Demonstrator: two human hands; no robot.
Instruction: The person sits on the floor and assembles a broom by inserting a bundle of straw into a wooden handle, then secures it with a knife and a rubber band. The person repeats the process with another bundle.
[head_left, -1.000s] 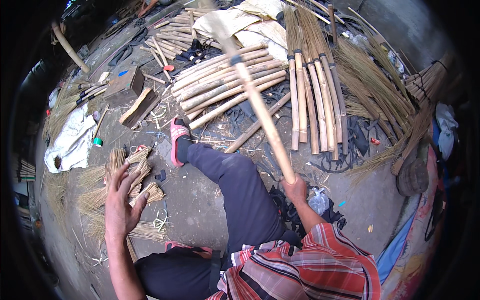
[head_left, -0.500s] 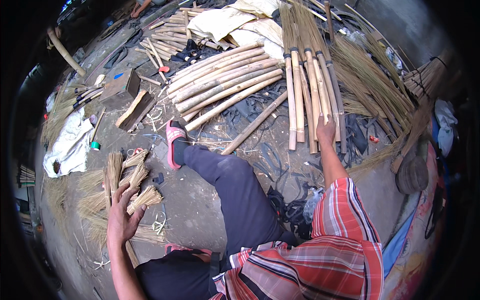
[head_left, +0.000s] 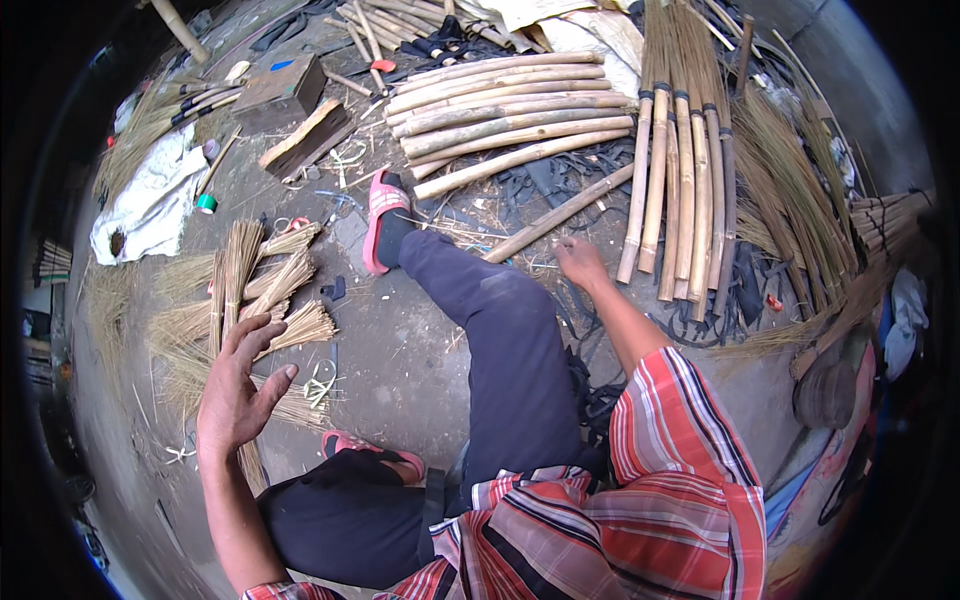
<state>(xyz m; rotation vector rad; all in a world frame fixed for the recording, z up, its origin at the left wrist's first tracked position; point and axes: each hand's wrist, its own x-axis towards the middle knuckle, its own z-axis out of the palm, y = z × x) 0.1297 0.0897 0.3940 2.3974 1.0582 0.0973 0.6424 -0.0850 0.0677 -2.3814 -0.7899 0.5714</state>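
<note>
My left hand [head_left: 238, 392] is raised over the bundles of broom straw [head_left: 285, 280] on the floor at left, its fingers spread and empty. These tied tan bundles lie fanned across one another. My right hand [head_left: 582, 262] hovers beside a single bamboo pole [head_left: 560, 215], fingers curled in, with nothing visible in them. To the right of it lie several brooms [head_left: 690, 190] side by side, their bamboo handles pointing toward me and their bristles away. Dark bands wrap the joints between handle and bristles.
Cut bamboo poles [head_left: 510, 110] lie in a row at the far middle. A wooden block [head_left: 305, 140] and a box [head_left: 280, 90] stand left of them. Looser broom grass [head_left: 790, 180] is heaped at right. Dark strips litter the floor. My leg [head_left: 480, 300] stretches forward between my hands.
My right hand has left the broom handles and moved left, near the single bamboo pole. My left hand stays open over the straw bundles. The whole view has shifted a little.
</note>
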